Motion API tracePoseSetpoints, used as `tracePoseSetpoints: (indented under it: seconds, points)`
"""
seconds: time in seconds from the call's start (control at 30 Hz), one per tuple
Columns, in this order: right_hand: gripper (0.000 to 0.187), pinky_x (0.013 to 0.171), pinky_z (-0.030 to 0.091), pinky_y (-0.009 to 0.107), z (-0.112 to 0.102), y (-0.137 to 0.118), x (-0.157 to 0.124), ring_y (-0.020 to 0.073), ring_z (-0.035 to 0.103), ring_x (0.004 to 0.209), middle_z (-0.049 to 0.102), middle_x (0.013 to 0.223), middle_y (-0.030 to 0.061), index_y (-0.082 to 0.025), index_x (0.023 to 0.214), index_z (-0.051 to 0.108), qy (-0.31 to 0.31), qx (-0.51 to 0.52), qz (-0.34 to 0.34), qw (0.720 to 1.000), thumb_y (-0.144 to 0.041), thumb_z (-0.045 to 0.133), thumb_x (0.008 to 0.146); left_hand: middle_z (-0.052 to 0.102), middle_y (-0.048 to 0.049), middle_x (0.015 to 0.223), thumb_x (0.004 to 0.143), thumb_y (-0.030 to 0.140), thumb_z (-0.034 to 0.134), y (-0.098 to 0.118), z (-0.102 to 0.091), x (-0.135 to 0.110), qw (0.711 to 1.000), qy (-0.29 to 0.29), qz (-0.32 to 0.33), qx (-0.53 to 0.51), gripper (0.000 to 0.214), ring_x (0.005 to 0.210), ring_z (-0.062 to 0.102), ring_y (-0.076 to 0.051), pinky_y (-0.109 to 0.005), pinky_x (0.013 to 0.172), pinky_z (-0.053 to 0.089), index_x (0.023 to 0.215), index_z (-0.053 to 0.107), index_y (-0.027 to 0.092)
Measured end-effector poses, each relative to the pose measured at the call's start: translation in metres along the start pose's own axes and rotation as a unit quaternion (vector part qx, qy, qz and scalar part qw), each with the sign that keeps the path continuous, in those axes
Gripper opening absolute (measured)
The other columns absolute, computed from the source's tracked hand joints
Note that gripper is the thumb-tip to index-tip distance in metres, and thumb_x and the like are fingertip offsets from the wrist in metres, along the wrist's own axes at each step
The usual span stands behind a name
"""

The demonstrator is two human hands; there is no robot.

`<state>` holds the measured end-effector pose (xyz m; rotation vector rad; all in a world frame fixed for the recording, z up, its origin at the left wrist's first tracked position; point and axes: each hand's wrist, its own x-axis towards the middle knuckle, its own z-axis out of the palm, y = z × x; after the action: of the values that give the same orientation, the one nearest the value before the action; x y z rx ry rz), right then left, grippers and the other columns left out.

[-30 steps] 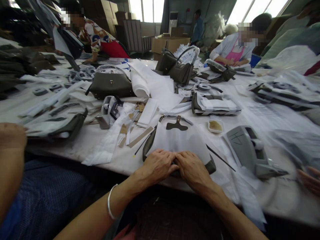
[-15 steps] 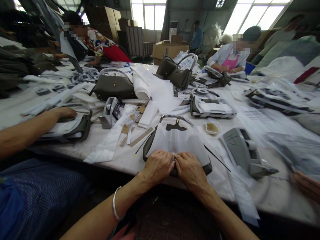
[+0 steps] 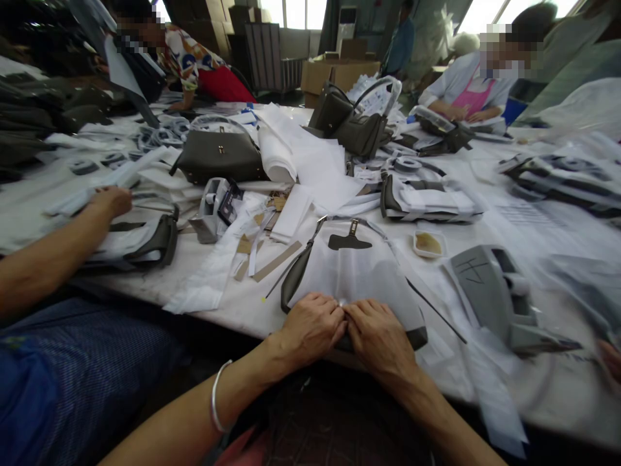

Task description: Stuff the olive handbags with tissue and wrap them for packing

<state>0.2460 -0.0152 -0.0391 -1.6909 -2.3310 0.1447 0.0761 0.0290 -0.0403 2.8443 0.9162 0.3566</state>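
Observation:
In front of me a dark olive handbag [image 3: 295,279] lies on the table with white wrapping paper [image 3: 363,275] over its face. The bag's dark flap [image 3: 350,241] and clasp show above the paper. My left hand [image 3: 314,327] and my right hand [image 3: 381,333] meet at the bag's near edge. Both have curled fingers, closed on the paper-covered edge, with the thumbs hidden beneath. A thin dark strap [image 3: 436,312] runs out from the bag's right side.
Grey tape dispensers [image 3: 485,294] stand right and left of the bag. A small plastic dish [image 3: 429,244] sits behind it. Farther back are an olive handbag [image 3: 220,155] and white paper sheets [image 3: 320,168]. At left a co-worker's hand [image 3: 112,199] is over another wrapped bag [image 3: 167,239].
My hands stay together at the bag's near edge, with little change in grip. The view has shifted slightly. The co-worker's hand at left has lifted and moved away from the wrapped bag.

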Motion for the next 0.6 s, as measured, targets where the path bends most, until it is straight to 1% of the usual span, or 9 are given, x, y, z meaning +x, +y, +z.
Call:
tracePoseSetpoints:
  seconds: [0.17,0.23,0.3,0.37,0.47,0.53,0.6]
  points:
    - [0.015,0.079,0.033,0.034,0.003,0.006,0.002,0.0209,0.053,0.085,0.064,0.085,0.0025,-0.022,0.085,0.061,-0.016,0.028,-0.005,0.999,-0.008,0.054,0.087,0.065,-0.0057,0.089,0.096,0.029,0.049,-0.003,0.000,0.006,1.000,-0.024,0.012,-0.001,0.018,0.087,0.062,-0.021,-0.036,0.083,0.047,0.089,0.060,0.016]
    - [0.017,0.078,0.033,0.034,0.004,0.006,0.003,0.0208,0.053,0.084,0.064,0.084,0.0024,-0.022,0.081,0.060,-0.020,0.018,-0.013,1.000,-0.007,0.053,0.086,0.065,-0.0050,0.088,0.095,0.029,0.051,-0.003,0.001,0.007,1.000,-0.028,0.011,0.004,0.017,0.086,0.062,-0.021,-0.037,0.084,0.047,0.089,0.060,0.017]
    - [0.019,0.076,0.032,0.034,0.003,0.005,0.004,0.0207,0.052,0.082,0.063,0.083,0.0024,-0.022,0.079,0.059,-0.019,-0.001,-0.014,1.000,-0.006,0.051,0.086,0.065,-0.0045,0.087,0.094,0.029,0.051,-0.001,0.004,0.007,1.000,-0.024,-0.004,0.007,0.016,0.084,0.062,-0.022,-0.037,0.083,0.048,0.087,0.060,0.017]
    - [0.020,0.075,0.031,0.034,0.003,0.004,0.005,0.0206,0.052,0.081,0.063,0.083,0.0027,-0.022,0.079,0.058,-0.007,-0.020,-0.008,1.000,-0.006,0.050,0.086,0.065,-0.0041,0.085,0.094,0.028,0.051,0.002,0.006,0.005,0.999,-0.007,-0.034,0.010,0.015,0.082,0.062,-0.022,-0.036,0.080,0.049,0.087,0.059,0.018]
    - [0.018,0.075,0.031,0.034,0.004,0.001,0.002,0.0210,0.052,0.082,0.063,0.083,0.0031,-0.022,0.083,0.058,0.020,-0.040,0.007,0.999,-0.007,0.049,0.088,0.066,-0.0039,0.088,0.095,0.026,0.051,0.006,0.007,0.002,0.997,0.026,-0.067,0.011,0.011,0.084,0.063,-0.022,-0.036,0.081,0.050,0.094,0.057,0.018]
    - [0.016,0.076,0.032,0.035,0.006,-0.001,-0.002,0.0215,0.052,0.083,0.063,0.084,0.0034,-0.021,0.086,0.058,0.036,-0.048,0.017,0.998,-0.008,0.049,0.089,0.066,-0.0036,0.090,0.095,0.025,0.050,0.008,0.005,0.001,0.998,0.028,-0.064,0.010,0.010,0.087,0.063,-0.021,-0.036,0.083,0.050,0.099,0.056,0.018]
    - [0.016,0.077,0.032,0.035,0.008,-0.002,-0.005,0.0220,0.053,0.083,0.063,0.085,0.0034,-0.021,0.087,0.058,0.049,-0.049,0.027,0.997,-0.009,0.049,0.089,0.066,-0.0034,0.091,0.095,0.026,0.051,0.009,0.001,0.001,0.998,0.012,-0.054,0.010,0.009,0.088,0.063,-0.021,-0.035,0.084,0.050,0.099,0.056,0.019]
